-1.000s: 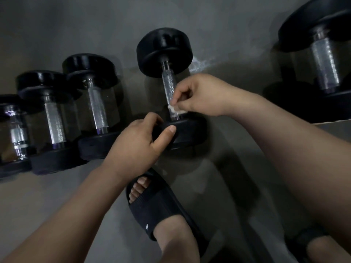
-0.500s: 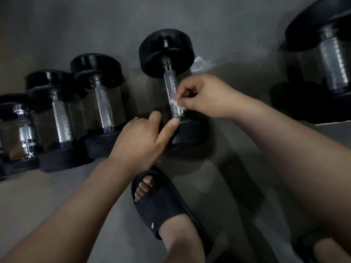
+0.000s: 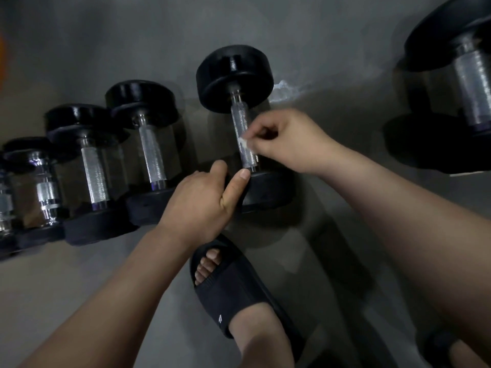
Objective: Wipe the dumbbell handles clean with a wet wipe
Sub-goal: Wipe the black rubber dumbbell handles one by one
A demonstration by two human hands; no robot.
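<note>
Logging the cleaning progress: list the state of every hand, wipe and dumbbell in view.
dumbbell: on the floor, being wiped.
wet wipe: bunched, pressed on the handle's middle.
right hand: pinches the wet wipe.
left hand: grips the dumbbell's near head.
other dumbbells: in a row, untouched.

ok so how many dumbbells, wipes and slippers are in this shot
dumbbells: 6, the far-left one cut off by the frame edge
wipes: 1
slippers: 2
total: 9
</note>
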